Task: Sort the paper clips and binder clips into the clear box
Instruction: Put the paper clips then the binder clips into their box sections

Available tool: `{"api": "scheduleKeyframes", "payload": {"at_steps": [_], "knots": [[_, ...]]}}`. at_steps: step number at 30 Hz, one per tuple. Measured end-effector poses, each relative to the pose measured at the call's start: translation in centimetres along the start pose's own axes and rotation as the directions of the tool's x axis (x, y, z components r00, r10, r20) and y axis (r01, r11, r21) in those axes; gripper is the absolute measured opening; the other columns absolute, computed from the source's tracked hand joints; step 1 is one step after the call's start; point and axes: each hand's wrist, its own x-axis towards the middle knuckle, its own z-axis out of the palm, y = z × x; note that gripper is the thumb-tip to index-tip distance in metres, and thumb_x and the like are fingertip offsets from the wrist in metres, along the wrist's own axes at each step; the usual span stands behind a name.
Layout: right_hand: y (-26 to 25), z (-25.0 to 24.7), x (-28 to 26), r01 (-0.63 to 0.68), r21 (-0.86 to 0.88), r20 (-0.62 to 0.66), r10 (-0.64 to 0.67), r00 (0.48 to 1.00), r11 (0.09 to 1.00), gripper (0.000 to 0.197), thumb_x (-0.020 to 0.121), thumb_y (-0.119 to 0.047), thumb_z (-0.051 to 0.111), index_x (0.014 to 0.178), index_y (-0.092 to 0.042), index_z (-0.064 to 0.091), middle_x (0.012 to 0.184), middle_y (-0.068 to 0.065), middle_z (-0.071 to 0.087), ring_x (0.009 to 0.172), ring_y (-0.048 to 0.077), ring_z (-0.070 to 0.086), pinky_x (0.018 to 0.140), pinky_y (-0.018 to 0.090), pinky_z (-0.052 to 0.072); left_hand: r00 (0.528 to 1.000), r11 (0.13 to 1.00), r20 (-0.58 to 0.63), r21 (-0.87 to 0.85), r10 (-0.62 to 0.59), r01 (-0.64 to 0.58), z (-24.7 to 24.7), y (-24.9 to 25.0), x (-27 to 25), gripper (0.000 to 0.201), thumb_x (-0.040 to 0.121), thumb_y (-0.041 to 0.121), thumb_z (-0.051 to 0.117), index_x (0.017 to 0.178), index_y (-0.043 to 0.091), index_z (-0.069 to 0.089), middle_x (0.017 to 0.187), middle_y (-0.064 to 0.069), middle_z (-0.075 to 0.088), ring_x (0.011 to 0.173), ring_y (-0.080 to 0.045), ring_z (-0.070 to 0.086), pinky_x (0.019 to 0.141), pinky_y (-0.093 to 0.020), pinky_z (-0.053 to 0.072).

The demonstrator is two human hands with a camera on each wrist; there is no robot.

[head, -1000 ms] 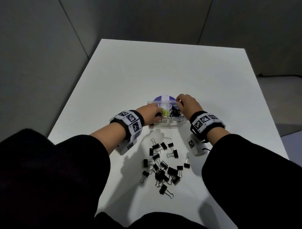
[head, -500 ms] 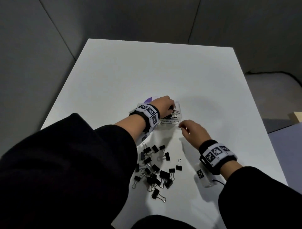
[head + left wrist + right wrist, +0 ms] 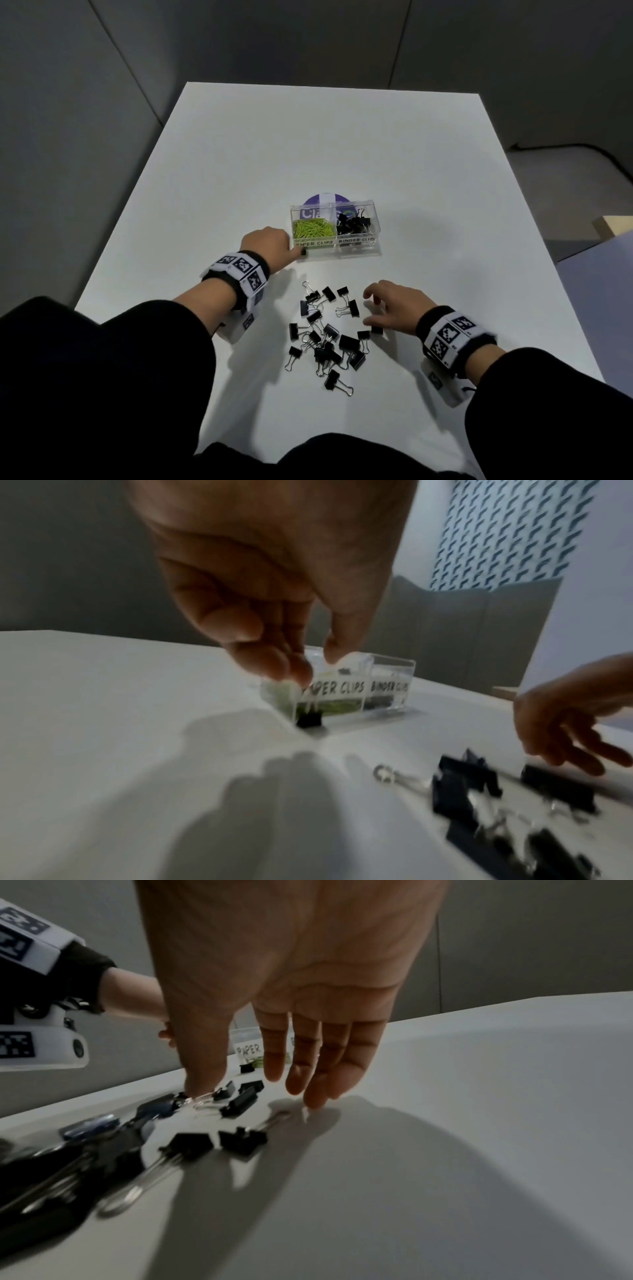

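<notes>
Black binder clip (image 3: 309,719) dangles from left hand (image 3: 265,244); right hand (image 3: 394,306) spread.

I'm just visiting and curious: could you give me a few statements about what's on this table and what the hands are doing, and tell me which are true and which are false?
1. The clear box has two labelled compartments. True.
2. The green paper clips lie in the compartment marked BINDER CLIPS. False: they lie in the one marked PAPER CLIPS.
3. The left hand pinches a small black binder clip at the box's near left corner. True.
4. The right hand is closed tight round a clip. False: its fingers are spread over the loose binder clips, holding nothing.
5. The loose pile is on the far side of the box. False: it lies nearer the person.
</notes>
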Motion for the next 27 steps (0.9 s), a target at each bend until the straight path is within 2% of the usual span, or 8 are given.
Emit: {"api": "scheduleKeyframes", "payload": {"at_steps": [5,11,14,19,21,23,25,27], "knots": [[-1.5,1.8,0.0,-0.003,0.043,0.037,0.001,0.999,0.999,0.051,0.083,-0.032,0.065,0.127,-0.015,0.045,0.126,0.006,0.045,0.108,0.026,0.053,0.086,0.032,0.043,0.989,0.992,0.085,0.047,-0.118,0.115,2.1,-1.3,1.2,0.050,0.087,0.061,0.043,0.081,0.014,0.058,0.077,-0.001,0.059,0.073,-0.022,0.056,0.069,-0.028,0.046],[-2.6,2.7,0.4,-0.049,0.086,-0.054,0.054,0.997,0.995,0.029,0.091,-0.017,0.053,0.118,-0.007,0.053,0.119,0.012,0.053,0.106,0.029,0.054,0.087,0.032,0.042,0.989,0.990,0.081,-0.056,-0.125,0.130,3.6,0.8,2.7,0.053,0.081,0.068,0.046,0.080,0.016,0.055,0.064,0.003,0.052,0.061,-0.016,0.053,0.052,-0.021,0.038],[-2.6,3.1,0.3,-0.039,0.047,-0.104,0.044,0.994,0.998,0.023,0.093,-0.015,0.048,0.113,-0.005,0.055,0.116,0.014,0.053,0.102,0.031,0.055,0.083,0.033,0.043,0.988,0.984,0.062,-0.104,-0.139,0.145,3.8,1.0,2.8,0.047,0.088,0.057,0.046,0.088,0.011,0.060,0.070,0.000,0.056,0.065,-0.020,0.055,0.057,-0.024,0.041],[-2.6,3.0,-0.4,-0.047,0.024,-0.172,0.050,0.984,0.999,0.030,0.092,-0.026,0.046,0.118,-0.011,0.052,0.119,0.008,0.051,0.107,0.027,0.053,0.080,0.035,0.045,0.990,0.989,0.042,-0.053,-0.132,0.135,3.8,0.1,2.1,0.031,0.093,0.035,0.044,0.100,0.010,0.062,0.089,-0.006,0.061,0.081,-0.025,0.058,0.068,-0.029,0.043],[-2.4,2.9,-0.8,-0.082,-0.017,-0.133,0.079,0.988,0.996,0.042,0.087,-0.037,0.054,0.122,-0.016,0.047,0.121,0.005,0.049,0.109,0.025,0.052,0.078,0.034,0.045,0.991,0.988,0.038,-0.078,-0.130,0.132,4.0,-0.3,2.0,0.032,0.090,0.041,0.047,0.100,0.013,0.060,0.091,-0.004,0.062,0.083,-0.024,0.059,0.068,-0.028,0.043],[-2.1,3.1,-1.3,-0.133,-0.041,-0.080,0.129,0.988,0.990,0.051,0.081,-0.043,0.062,0.121,-0.017,0.045,0.120,0.004,0.046,0.105,0.026,0.053,0.074,0.034,0.044,0.989,0.979,0.037,-0.142,-0.142,0.146,4.1,-0.5,2.1,0.042,0.085,0.055,0.051,0.096,0.014,0.055,0.080,0.000,0.058,0.074,-0.021,0.056,0.058,-0.024,0.039],[-1.8,3.5,-1.4,-0.158,-0.028,-0.056,0.156,0.986,0.987,0.049,0.078,-0.039,0.066,0.116,-0.016,0.045,0.117,0.006,0.045,0.100,0.027,0.054,0.071,0.033,0.043,0.986,0.968,0.037,-0.186,-0.163,0.167,4.2,-0.2,2.5,0.049,0.082,0.062,0.051,0.094,0.015,0.051,0.077,0.001,0.053,0.069,-0.019,0.053,0.052,-0.023,0.036],[-1.8,3.8,-1.3,-0.161,0.004,-0.065,0.161,0.985,0.987,0.040,0.082,-0.031,0.064,0.113,-0.013,0.048,0.117,0.008,0.046,0.098,0.030,0.054,0.074,0.034,0.043,0.987,0.968,0.022,-0.189,-0.162,0.163,4.2,0.4,2.9,0.050,0.085,0.059,0.049,0.096,0.011,0.053,0.079,-0.002,0.054,0.067,-0.020,0.053,0.055,-0.025,0.040]]}}
